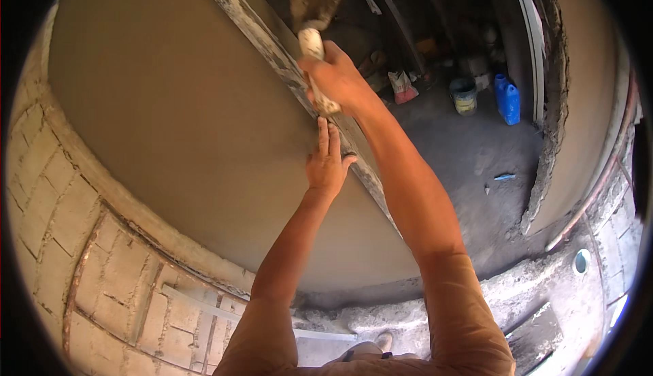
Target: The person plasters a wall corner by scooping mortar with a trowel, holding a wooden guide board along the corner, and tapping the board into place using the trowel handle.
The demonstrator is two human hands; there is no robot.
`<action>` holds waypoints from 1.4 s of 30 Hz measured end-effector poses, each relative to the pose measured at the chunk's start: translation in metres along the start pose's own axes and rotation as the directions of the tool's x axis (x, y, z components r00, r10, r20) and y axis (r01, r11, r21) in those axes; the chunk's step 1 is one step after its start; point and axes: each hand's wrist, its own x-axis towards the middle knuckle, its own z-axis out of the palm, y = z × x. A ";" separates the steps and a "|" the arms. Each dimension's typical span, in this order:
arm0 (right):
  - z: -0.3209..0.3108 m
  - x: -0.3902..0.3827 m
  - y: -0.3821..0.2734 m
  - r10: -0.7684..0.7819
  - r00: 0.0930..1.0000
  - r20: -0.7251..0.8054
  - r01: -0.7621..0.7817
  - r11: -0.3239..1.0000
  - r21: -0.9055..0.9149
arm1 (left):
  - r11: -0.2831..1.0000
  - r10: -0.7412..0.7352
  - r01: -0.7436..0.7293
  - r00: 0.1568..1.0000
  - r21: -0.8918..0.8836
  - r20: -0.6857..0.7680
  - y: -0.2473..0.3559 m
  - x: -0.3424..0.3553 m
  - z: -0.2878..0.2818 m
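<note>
Smooth brown wall [170, 131] fills most of my remote view's left, bordering a dim room's grey floor [469, 155]. Along the wall's edge runs a mottled strip [262, 39], probably set there to keep that edge straight. Of my hands, the right hand [335, 82] is wrapped around a plaster-smeared tool [311, 42] at the strip; just below, the left hand [326, 170] lies spread against it, seemingly as a brace. Farther off stand a white-and-pink sack [403, 88], blue jug [508, 102] and dark bucket [464, 97]; I cannot tell their contents.
</note>
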 end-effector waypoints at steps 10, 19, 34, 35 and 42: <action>0.072 0.037 -0.003 -0.262 0.965 -0.006 0.168 0.636 -0.753 | 0.999 -0.037 0.038 0.999 0.015 -0.034 -0.009 -0.003 0.032; 0.077 -0.008 0.018 -0.219 0.976 0.002 0.158 0.695 -0.702 | 0.997 0.025 -0.036 0.988 -0.067 -0.153 -0.013 -0.003 0.059; 0.104 0.074 -0.061 -0.152 0.980 -0.125 0.024 0.723 -0.690 | 0.994 -0.042 0.026 0.988 -0.111 -0.147 -0.009 -0.004 0.023; 0.118 0.079 -0.068 -0.158 0.980 -0.122 0.031 0.723 -0.690 | 0.983 -0.063 0.040 0.990 -0.178 -0.127 -0.012 -0.004 0.027; 0.169 0.059 -0.094 0.009 0.996 -0.093 -0.076 0.655 -0.752 | 0.960 0.041 -0.113 0.962 -0.257 -0.268 -0.016 -0.002 0.037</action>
